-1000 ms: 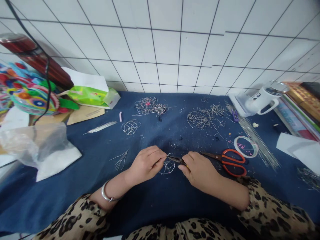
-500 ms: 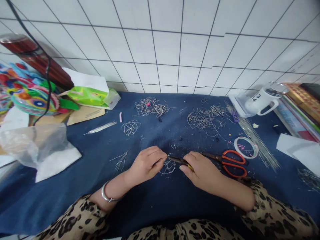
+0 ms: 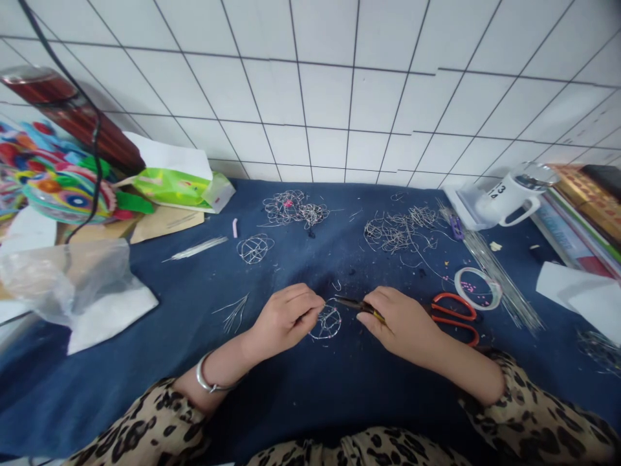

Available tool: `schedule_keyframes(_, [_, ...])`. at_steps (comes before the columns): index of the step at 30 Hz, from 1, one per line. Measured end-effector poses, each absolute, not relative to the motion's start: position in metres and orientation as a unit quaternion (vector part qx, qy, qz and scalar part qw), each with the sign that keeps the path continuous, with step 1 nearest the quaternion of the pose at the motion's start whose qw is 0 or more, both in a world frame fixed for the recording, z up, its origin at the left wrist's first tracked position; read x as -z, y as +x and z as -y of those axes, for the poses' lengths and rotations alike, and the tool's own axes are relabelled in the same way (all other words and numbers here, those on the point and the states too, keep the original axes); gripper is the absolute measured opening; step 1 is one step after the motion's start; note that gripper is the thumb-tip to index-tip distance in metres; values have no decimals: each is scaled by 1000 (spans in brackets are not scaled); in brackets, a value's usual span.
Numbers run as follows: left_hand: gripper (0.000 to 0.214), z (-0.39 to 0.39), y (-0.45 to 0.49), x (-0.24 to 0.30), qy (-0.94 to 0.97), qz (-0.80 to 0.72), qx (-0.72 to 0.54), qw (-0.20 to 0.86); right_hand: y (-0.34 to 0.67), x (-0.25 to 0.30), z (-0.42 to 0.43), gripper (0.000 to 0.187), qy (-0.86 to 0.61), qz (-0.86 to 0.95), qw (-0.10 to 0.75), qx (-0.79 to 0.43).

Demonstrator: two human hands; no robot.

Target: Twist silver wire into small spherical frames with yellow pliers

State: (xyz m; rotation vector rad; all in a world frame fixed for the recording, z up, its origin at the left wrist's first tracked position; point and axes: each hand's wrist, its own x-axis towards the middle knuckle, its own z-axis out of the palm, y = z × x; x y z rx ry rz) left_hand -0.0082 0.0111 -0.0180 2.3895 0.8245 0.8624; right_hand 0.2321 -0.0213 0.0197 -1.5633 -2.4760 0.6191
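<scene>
Your leopard-print top [image 3: 381,446] and silver bracelet [image 3: 202,374]
Your left sleeve [image 3: 152,417] and right sleeve [image 3: 538,414] are loose, creased tan cloth scattered with dark, uneven spots, ending partway down your forearms, and the same print runs across your front; the bracelet is a shiny, rounded band around your left wrist, while your left hand [image 3: 284,317] and right hand [image 3: 400,323] are bare

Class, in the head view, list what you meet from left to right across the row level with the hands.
Crumpled clear plastic bag, fan of thin silver wires, left hand, round silver wire frame, dark metal pliers with a yellow handle, right hand, red-handled scissors, folded white paper.
</scene>
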Motion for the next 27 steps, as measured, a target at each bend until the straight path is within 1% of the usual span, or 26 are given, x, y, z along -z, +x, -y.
schedule_keyframes(5, [13,-12,-8,18,859,-302,-320,261,232,-14,20,20,-501,839,78,-199])
schedule_keyframes(8, [13,-12,-9,17,854,-305,-323,272,234,-15,18,20,-494,838,84,-216])
schedule_keyframes(11, [12,-13,-9,16,854,-304,-321,273,236,-15,17,20,-482,839,83,-238])
schedule_keyframes(14, [12,-13,-8,15,857,-300,-319,270,236,-11,16,21,-466,849,88,-232])
schedule_keyframes(19, [12,-13,-9,16,854,-298,-329,271,234,-2,17,26,-464,866,86,-166])
schedule_keyframes(27, [13,-14,-10,15,847,-315,-314,290,229,3,21,25,-461,885,63,-37])
